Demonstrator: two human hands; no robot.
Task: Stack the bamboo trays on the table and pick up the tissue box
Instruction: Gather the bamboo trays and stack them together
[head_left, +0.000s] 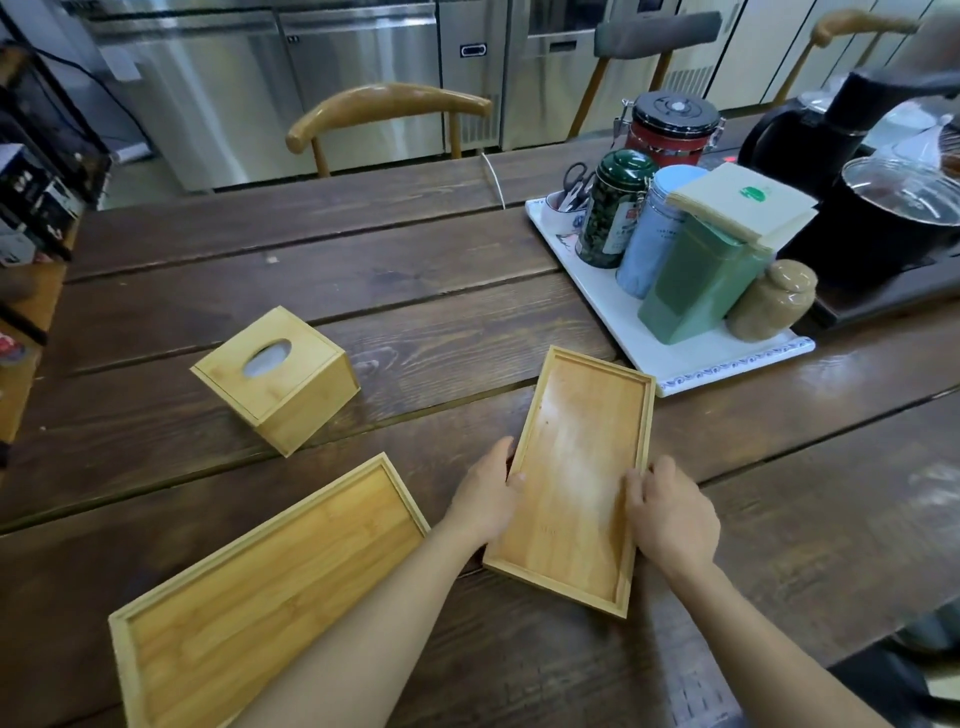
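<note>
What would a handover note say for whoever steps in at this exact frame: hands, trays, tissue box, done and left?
Left hand: gripping the left long edge of the smaller bamboo tray.
Right hand: gripping the same tray's right long edge.
Smaller tray: near the middle of the wooden table; whether it is lifted cannot be told.
Larger bamboo tray: flat on the table to the lower left, empty, untouched.
Tissue box: on the table beyond the larger tray, untouched.
Done: smaller tray grasped.
Left: set the smaller tray into or onto the larger one, then pick up the tissue box.
</note>
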